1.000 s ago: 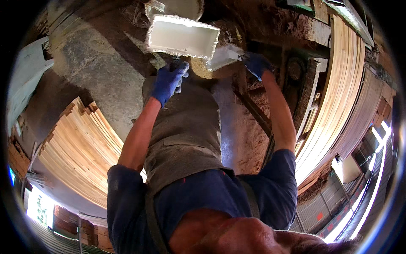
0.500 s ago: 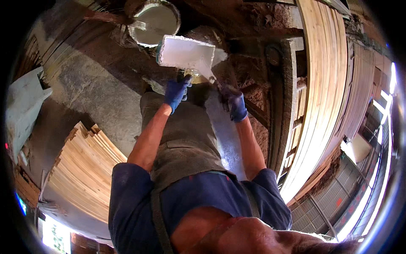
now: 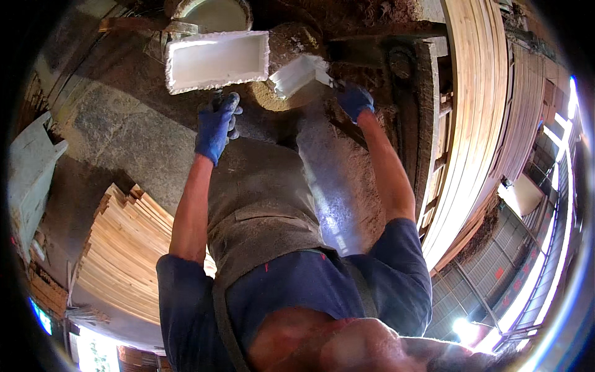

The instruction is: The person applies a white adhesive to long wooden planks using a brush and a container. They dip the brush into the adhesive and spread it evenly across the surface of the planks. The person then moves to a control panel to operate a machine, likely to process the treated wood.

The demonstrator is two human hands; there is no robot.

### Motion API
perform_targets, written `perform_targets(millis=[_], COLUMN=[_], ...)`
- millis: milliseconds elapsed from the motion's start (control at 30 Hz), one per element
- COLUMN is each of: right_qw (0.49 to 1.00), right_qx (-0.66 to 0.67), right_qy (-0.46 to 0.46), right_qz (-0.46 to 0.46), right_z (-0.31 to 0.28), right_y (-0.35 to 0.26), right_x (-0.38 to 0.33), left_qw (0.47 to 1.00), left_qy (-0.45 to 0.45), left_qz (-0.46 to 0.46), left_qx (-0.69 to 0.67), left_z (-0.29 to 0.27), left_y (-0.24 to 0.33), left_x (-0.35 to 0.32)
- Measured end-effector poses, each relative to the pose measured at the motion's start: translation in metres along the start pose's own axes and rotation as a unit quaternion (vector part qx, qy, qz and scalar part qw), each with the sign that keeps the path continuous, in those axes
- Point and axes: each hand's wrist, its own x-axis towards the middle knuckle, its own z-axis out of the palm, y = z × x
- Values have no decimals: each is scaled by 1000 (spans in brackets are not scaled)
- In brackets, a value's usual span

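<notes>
i observed a white rectangular tray (image 3: pixel 217 60), open side toward the camera, shallow, with a rough, chipped lower rim and a clean pale interior; it sat high in the view, just above my left hand (image 3: pixel 215 127). that hand wore a blue glove and was clenched around a dark handle below the tray's lower edge; whether the handle joined the tray i could not tell. my right hand (image 3: pixel 354 100), also gloved in blue, was closed on the grip of a smaller white scoop (image 3: pixel 299 74), which was tilted and lay just beside the tray's right end, its mouth over a mound of sawdust (image 3: pixel 282 93). the tray's right corner and the scoop were near each other but apart. open room was narrow: a dark beam (image 3: pixel 384 34) ran across just above the scoop, and a heavy post (image 3: pixel 427 124) stood close on the right of my right forearm. a round pale bucket (image 3: pixel 214 12) sat directly above the tray, touching or nearly touching its top rim. on the left, a grey concrete floor (image 3: pixel 105 136) lay between the tray and a stack of thin wooden slats (image 3: pixel 124 248). a tall stack of pale boards (image 3: pixel 480 124) curved down the right side, well apart from both hands. a dusty apron (image 3: pixel 260 204) covered my front beneath the arms.
</notes>
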Motion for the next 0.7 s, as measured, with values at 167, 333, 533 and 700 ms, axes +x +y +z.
perform_targets(millis=[167, 333, 533, 700], right_qw=[980, 966, 957, 964], right_qx=[-171, -196, -189, -236], right_qy=[-26, -125, -140, -22], right_qz=[-96, -118, -169, -124], right_z=[54, 78, 76, 43], right_y=[5, -38, -87, -39], right_x=[76, 72, 24, 70], left_qw=[1000, 999, 998, 997], left_qy=[24, 27, 57, 73], left_qz=[-1, -5, -9, -28], left_qx=[8, 30, 20, 18], left_z=[-40, -70, -80, -76], left_y=[3, 1, 1, -4], left_x=[2, 14, 10, 5])
